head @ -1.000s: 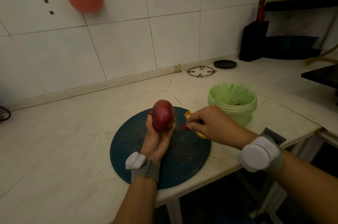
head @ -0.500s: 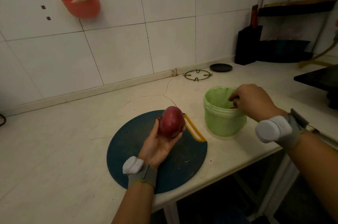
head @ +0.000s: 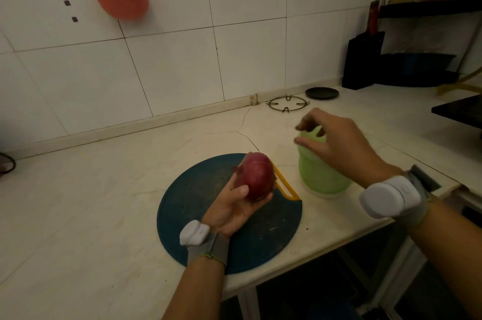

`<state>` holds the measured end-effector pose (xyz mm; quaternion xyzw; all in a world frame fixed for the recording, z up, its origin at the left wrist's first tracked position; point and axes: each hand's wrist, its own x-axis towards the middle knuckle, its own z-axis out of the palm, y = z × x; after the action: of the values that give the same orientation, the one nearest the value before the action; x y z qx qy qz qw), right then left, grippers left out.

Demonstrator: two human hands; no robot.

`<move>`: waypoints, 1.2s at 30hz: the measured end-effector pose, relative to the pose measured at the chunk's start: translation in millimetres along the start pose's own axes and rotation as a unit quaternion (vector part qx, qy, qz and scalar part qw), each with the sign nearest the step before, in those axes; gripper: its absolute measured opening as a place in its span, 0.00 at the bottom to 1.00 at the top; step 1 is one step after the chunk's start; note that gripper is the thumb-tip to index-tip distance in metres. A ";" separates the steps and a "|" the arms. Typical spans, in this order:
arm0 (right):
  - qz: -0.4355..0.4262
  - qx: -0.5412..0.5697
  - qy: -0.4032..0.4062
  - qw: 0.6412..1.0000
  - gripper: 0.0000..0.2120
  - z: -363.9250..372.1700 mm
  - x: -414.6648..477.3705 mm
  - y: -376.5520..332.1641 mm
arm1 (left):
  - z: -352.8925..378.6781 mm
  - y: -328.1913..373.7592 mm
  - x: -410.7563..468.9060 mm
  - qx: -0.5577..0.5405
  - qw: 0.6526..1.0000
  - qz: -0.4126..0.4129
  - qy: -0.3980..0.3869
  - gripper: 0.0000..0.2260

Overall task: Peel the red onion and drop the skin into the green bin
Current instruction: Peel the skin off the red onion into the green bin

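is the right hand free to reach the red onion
Probably yes: the right hand hovers open over the green bin, apparently empty, and nothing stands between it and the red onion, exposed above the left hand's grip.

We see a white tiled wall [head: 182,58] from nine to one o'clock, dimly lit, a pale cracked table [head: 78,215] beneath it, and a dark shelf [head: 430,4] at two o'clock.

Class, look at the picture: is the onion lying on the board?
No, the left hand grips the onion, holding it up off the board.
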<state>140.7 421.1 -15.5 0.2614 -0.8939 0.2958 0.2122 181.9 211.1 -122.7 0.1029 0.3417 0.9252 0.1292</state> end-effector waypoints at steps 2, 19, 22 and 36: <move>-0.049 0.051 -0.069 0.995 0.15 5.7 -7.5 -15.4 | 0.3 0.0 1.5 0.033 0.999 0.008 -0.008 0.42; -0.214 0.045 -0.100 0.971 0.17 44.0 -26.6 -10.8 | -4.7 -2.9 5.1 0.094 0.995 0.028 -0.011 0.46; -0.210 0.044 -0.097 0.972 0.16 45.7 -26.3 -10.0 | -5.1 -3.0 6.0 0.097 0.995 0.027 -0.008 0.46; -0.195 0.062 -0.084 0.975 0.15 51.7 -26.8 -7.0 | -5.4 -3.1 7.4 0.096 0.994 0.042 -0.002 0.45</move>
<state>153.9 392.4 -64.9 0.4675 -0.8201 0.2806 0.1734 173.9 212.4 -128.0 0.1307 0.4244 0.8923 0.0806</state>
